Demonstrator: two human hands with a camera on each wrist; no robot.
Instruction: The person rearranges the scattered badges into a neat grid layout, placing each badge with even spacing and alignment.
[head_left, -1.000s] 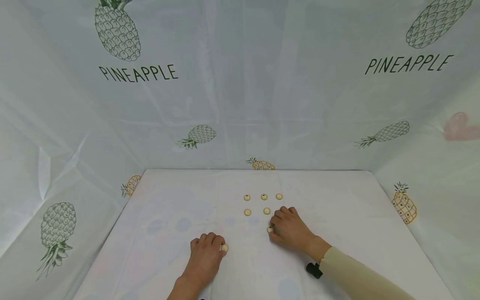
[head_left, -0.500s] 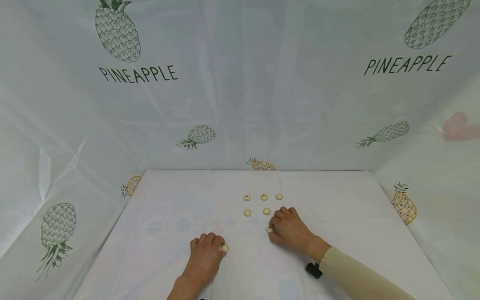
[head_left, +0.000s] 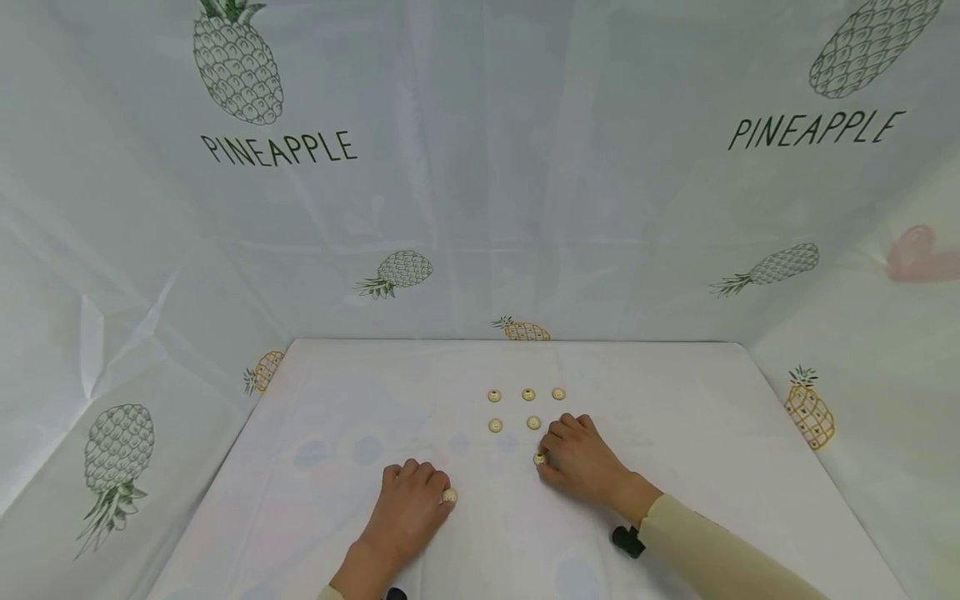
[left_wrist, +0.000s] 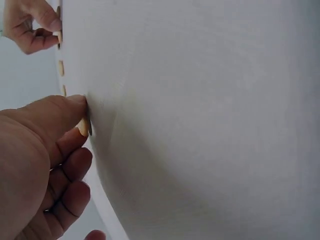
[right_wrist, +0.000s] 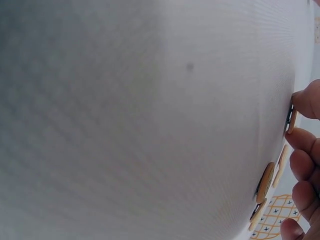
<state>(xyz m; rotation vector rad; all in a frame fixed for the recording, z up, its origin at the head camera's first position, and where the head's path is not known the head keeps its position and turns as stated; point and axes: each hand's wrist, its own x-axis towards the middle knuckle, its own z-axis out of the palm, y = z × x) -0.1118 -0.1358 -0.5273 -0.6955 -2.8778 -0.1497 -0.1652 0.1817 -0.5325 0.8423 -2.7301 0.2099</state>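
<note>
My left hand (head_left: 408,512) is low on the white cloth, pinching a small, round, pale-yellow button-like disc (head_left: 449,495) between thumb and index finger. In the left wrist view that disc (left_wrist: 84,126) stands edge-on beneath the thumb, close to the cloth. To the right, my right hand (head_left: 581,458) pinches a second disc (head_left: 540,459) at its edges; the right wrist view shows this disc (right_wrist: 293,117) between thumb and fingertip. Beyond the right hand, several like discs lie in two rows, among them a near one (head_left: 533,422) and a far one (head_left: 493,396). Their fine markings are too small to read.
The white cloth-covered table (head_left: 675,400) ends at a straight back edge. Behind and beside it hang pale sheets printed with pineapples (head_left: 405,268). A black wrist camera (head_left: 628,542) sits under the right forearm, near the beige sleeve (head_left: 720,550).
My left wrist has turned slightly and shifted left, bringing its cuff and camera into sight; the disc stays in the same place. The right hand and the discs beyond it have not moved.
</note>
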